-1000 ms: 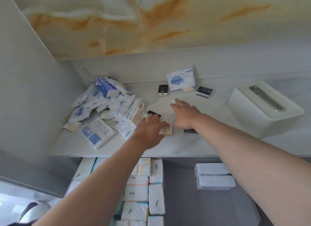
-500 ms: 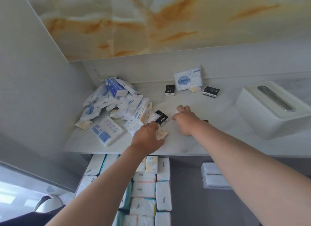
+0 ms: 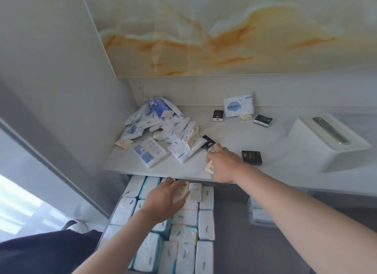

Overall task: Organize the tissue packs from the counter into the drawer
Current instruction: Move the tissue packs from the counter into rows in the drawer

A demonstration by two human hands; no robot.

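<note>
My left hand (image 3: 163, 198) is over the open drawer (image 3: 228, 200) below the counter and holds a small cream tissue pack (image 3: 183, 192) at its fingertips, just above the packed rows. At the counter's front edge my right hand (image 3: 223, 164) grips another small cream pack (image 3: 209, 168). A heap of blue-and-white tissue packs (image 3: 159, 135) lies on the counter's left. A black pack (image 3: 208, 146) sits just beyond my right hand, and a second black pack (image 3: 252, 157) lies to its right.
White packs in rows (image 3: 206, 224) fill the drawer's left side; two white packs (image 3: 259, 215) lie at its right. A large pack (image 3: 238, 105) leans on the back wall beside two small black packs (image 3: 217, 116) (image 3: 262, 120). A white tissue box (image 3: 326, 139) stands right.
My left hand has carried its cream pack off the counter and down over the drawer. My right hand has drawn back to the counter's front edge with a cream pack in it.
</note>
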